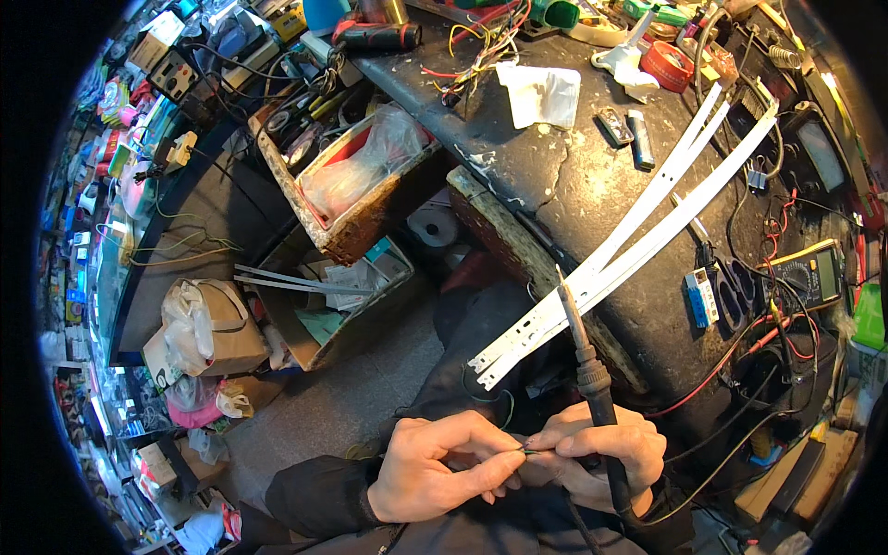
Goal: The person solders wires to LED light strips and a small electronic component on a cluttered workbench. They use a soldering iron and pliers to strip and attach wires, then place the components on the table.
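My left hand point(439, 470) pinches a thin dark green wire point(507, 407) between thumb and fingertips. Close beside it, my right hand point(592, 455) pinches the wire's end too, and the fingertips of both hands nearly meet. A soldering iron point(595, 379) also rests in my right hand, its dark handle between the fingers and its pointed tip upward. Behind the tip, several long white LED strips point(638, 250) lie fanned across the workbench, their near ends jutting over its edge. The wire's very end is too small to make out.
On the dark workbench point(592, 190) are a lighter point(640, 139), scissors point(735, 291), a multimeter point(809, 276) and a crumpled white paper point(543, 96), with tangled cables at right. An open drawer point(356, 176) holds a plastic bag. Below stand a cardboard box point(319, 342) and a brown bag point(222, 328).
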The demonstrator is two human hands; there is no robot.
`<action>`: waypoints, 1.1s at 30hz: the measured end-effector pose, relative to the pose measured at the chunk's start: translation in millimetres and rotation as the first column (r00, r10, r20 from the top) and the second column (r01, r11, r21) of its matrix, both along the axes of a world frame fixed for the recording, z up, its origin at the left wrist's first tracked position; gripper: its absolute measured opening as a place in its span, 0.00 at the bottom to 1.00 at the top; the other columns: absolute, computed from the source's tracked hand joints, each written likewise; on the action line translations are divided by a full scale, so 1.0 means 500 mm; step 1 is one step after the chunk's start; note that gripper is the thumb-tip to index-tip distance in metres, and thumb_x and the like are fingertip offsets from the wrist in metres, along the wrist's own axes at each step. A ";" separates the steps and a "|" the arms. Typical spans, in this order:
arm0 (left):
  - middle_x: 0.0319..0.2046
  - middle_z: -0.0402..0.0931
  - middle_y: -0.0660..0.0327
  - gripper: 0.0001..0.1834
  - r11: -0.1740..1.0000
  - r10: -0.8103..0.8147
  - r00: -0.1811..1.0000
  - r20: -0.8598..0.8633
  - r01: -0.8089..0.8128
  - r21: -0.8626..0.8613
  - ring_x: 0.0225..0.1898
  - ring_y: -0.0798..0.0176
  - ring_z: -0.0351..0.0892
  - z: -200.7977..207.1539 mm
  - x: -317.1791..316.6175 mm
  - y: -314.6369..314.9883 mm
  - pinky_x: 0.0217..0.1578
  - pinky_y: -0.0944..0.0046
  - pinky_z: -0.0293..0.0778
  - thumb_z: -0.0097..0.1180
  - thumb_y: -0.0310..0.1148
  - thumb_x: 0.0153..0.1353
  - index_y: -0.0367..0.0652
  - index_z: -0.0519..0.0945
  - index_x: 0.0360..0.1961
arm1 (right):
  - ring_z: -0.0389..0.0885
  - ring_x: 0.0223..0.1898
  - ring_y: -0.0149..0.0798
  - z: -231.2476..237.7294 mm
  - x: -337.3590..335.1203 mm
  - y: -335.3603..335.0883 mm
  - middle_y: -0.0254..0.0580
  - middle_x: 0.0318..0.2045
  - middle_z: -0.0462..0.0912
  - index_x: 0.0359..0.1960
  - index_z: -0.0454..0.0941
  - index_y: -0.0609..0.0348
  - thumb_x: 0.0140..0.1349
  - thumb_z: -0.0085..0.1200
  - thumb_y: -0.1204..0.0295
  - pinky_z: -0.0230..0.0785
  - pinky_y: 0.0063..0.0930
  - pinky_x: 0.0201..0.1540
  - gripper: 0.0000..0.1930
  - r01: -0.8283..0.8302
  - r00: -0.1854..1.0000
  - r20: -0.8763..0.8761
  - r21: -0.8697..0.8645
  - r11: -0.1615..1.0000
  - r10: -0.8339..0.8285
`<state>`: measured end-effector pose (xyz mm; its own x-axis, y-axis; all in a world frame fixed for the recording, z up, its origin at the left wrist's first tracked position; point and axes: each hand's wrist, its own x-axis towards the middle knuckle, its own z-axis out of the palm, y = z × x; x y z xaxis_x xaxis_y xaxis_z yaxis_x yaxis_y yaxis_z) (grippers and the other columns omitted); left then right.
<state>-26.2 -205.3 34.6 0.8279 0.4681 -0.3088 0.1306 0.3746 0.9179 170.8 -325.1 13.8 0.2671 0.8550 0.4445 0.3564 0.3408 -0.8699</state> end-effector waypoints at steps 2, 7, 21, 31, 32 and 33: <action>0.33 0.90 0.46 0.07 1.000 -0.001 1.000 0.001 0.001 0.002 0.32 0.60 0.93 -0.001 0.000 0.001 0.30 0.65 0.90 0.68 0.21 0.71 0.26 0.85 0.45 | 0.93 0.30 0.43 -0.005 -0.004 -0.003 0.55 0.31 0.92 0.46 0.77 0.58 0.55 0.79 0.82 0.87 0.36 0.36 0.23 0.017 1.000 0.006 0.013 1.000 -0.017; 0.34 0.90 0.46 0.07 0.998 0.001 1.000 0.029 0.001 -0.060 0.32 0.60 0.93 -0.007 0.000 0.002 0.30 0.65 0.90 0.68 0.21 0.71 0.27 0.86 0.46 | 0.90 0.30 0.37 -0.007 -0.017 -0.007 0.46 0.34 0.93 0.42 0.84 0.58 0.52 0.81 0.82 0.84 0.31 0.34 0.19 0.046 0.984 -0.174 -0.021 0.999 -0.049; 0.61 0.81 0.41 0.05 0.914 0.333 0.943 -0.020 -0.317 0.253 0.59 0.51 0.84 -0.037 0.023 0.083 0.58 0.58 0.81 0.69 0.17 0.61 0.29 0.89 0.38 | 0.95 0.42 0.49 0.106 0.111 -0.080 0.60 0.41 0.93 0.49 0.79 0.62 0.72 0.65 0.79 0.88 0.42 0.48 0.08 0.186 0.982 0.030 -0.020 0.982 -0.186; 0.40 0.90 0.56 0.08 0.974 0.046 0.994 -0.103 -0.022 0.224 0.38 0.68 0.87 -0.045 0.078 0.120 0.44 0.68 0.81 0.69 0.24 0.69 0.32 0.91 0.46 | 0.95 0.43 0.39 0.191 0.179 -0.094 0.44 0.42 0.93 0.50 0.86 0.63 0.73 0.64 0.77 0.86 0.30 0.46 0.08 0.241 0.964 0.167 -0.205 0.949 -0.209; 0.34 0.88 0.64 0.08 0.981 0.041 0.999 -0.020 -0.036 0.191 0.34 0.73 0.84 -0.045 0.077 0.116 0.40 0.71 0.77 0.67 0.27 0.72 0.36 0.91 0.48 | 0.95 0.43 0.39 0.188 0.183 -0.087 0.43 0.42 0.93 0.50 0.86 0.63 0.73 0.64 0.77 0.86 0.30 0.46 0.07 0.263 0.955 0.192 -0.189 0.946 -0.227; 0.34 0.88 0.65 0.07 0.982 0.030 0.998 -0.051 -0.020 0.190 0.34 0.73 0.83 -0.043 0.073 0.120 0.39 0.71 0.77 0.67 0.27 0.72 0.36 0.91 0.47 | 0.95 0.43 0.40 0.183 0.189 -0.077 0.43 0.41 0.93 0.50 0.86 0.62 0.73 0.64 0.77 0.86 0.30 0.46 0.07 0.280 0.947 0.215 -0.172 0.945 -0.241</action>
